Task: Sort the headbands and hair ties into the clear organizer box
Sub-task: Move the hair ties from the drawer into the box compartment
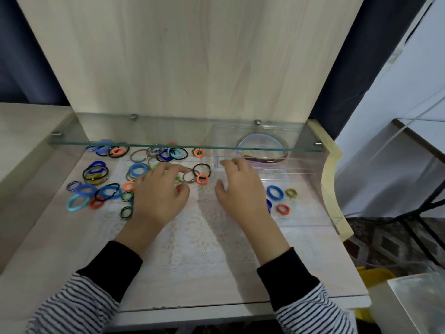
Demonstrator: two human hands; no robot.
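Table (72, 256): pale wood, lace mat at centre. Glass shelf (168, 131): across the rear. Clear box (310, 208): right side of the table. Loose ties (134, 170): many colours, scattered left. Headbands (261, 141): in the box's rear compartment. Left hand (161, 191): fingers curled over loose ties, grasp unclear. Right hand (240, 189): fingers relaxed, at the box's left edge. Three ties (270, 192): in the box's front section.

One cam, head-worn, wide-angle, edges bent. Looks fwd & steeply down on the table (72, 249) from close above. Left hand (159, 196) and right hand (240, 191) sit mid-frame, sleeves (101, 285) enter from bottom. Glass shelf (183, 131) & wood back panel (168, 56) fill top half of frame.
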